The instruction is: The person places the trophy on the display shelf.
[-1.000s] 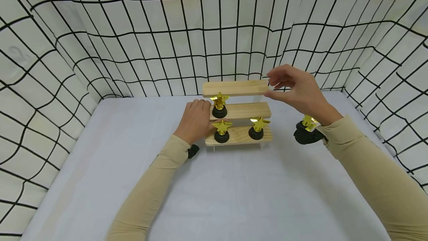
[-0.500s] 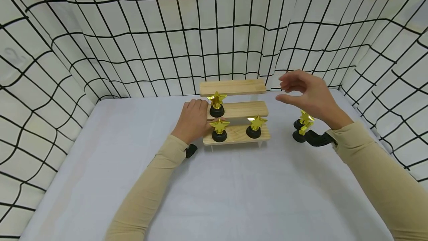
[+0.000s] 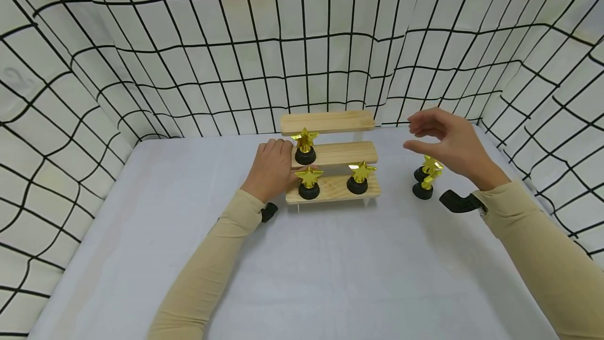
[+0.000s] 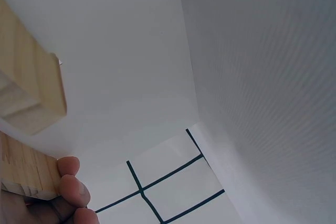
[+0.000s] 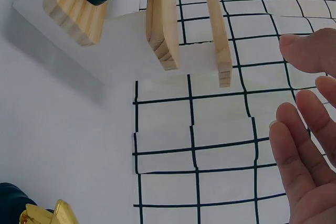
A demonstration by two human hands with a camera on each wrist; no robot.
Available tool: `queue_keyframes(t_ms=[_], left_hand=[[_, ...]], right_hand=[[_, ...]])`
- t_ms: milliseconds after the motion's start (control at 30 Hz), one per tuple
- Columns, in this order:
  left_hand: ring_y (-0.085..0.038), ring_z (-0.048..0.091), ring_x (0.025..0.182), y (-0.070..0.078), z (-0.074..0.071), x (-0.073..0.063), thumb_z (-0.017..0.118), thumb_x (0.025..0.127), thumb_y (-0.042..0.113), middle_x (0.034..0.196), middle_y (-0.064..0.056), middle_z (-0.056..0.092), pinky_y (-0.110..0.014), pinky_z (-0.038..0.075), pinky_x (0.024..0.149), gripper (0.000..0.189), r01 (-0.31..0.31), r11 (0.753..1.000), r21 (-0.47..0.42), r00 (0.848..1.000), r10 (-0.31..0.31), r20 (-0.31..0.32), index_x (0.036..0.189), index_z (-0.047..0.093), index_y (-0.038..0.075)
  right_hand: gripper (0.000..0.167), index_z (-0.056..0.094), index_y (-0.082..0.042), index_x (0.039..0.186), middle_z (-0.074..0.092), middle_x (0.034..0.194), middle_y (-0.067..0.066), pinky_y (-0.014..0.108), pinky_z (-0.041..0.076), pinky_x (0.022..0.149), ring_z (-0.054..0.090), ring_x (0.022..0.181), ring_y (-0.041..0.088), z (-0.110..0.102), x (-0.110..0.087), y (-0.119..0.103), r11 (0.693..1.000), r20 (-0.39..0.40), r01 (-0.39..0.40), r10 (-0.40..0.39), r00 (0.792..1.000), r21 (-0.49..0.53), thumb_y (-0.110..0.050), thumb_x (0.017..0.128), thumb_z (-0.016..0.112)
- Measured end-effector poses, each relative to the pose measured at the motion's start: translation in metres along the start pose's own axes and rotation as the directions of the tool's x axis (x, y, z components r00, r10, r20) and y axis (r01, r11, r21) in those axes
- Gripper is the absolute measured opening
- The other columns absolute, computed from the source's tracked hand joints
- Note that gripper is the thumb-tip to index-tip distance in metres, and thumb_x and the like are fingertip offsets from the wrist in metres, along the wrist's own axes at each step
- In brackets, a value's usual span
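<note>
A three-tier wooden display shelf [image 3: 330, 120] stands at the back middle in the head view. My left hand [image 3: 270, 169] grips the left end of its middle board; in the left wrist view the fingertips [image 4: 74, 190] curl round a board's edge. One gold star trophy [image 3: 305, 143] on a black base sits at the left of the middle board. The bottom board bears a left trophy [image 3: 309, 181] and a right trophy [image 3: 358, 176]. My right hand [image 3: 448, 140] hangs in the air right of the shelf, thumb and fingers apart, holding nothing.
Two more star trophies [image 3: 423, 186] stand close together on the white tabletop [image 3: 330, 266], below the right hand in the head view. White walls with a black grid [image 3: 306, 41] enclose the back and sides. A black wrist mount [image 3: 460, 202] juts from the right sleeve.
My right hand has moved right and slightly down, away from the top board's right end. Both trophies on the right now show. The left hand stays on the shelf.
</note>
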State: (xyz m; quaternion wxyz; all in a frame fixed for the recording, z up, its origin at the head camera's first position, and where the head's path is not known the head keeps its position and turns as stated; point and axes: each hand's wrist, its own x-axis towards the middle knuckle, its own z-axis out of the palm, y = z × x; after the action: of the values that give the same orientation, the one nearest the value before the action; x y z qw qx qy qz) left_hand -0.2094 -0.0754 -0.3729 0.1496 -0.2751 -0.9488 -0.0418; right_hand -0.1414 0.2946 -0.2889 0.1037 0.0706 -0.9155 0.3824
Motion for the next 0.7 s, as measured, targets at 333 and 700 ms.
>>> queue_keyframes(t_ms=[333,700], left_hand=[[-0.03,0.053,0.096,0.0,0.001,0.0,0.081,0.086,0.046,0.104,-0.013,0.063,-0.043,0.043,0.089,0.062,-0.002,1.0,-0.011,1.0,0.001,-0.015,0.119,0.055,0.0],[-0.03,0.053,0.094,-0.001,0.003,0.0,0.076,0.089,0.055,0.102,-0.014,0.063,-0.043,0.043,0.087,0.066,-0.012,1.0,0.005,0.999,0.012,-0.039,0.118,0.055,0.0]], right_hand=[[0.049,0.064,-0.014,0.127,0.066,0.114,-0.01,0.004,0.048,0.088,0.064,0.1,-0.006,-0.003,-0.009,0.025,0.997,-0.004,-0.032,0.033,0.999,0.064,-0.02,0.084,0.087],[0.051,0.063,-0.012,0.127,0.066,0.114,-0.008,0.004,0.048,0.087,0.064,0.101,-0.006,-0.005,-0.022,0.05,0.994,0.017,-0.075,0.074,0.997,0.074,-0.022,0.084,0.088]])
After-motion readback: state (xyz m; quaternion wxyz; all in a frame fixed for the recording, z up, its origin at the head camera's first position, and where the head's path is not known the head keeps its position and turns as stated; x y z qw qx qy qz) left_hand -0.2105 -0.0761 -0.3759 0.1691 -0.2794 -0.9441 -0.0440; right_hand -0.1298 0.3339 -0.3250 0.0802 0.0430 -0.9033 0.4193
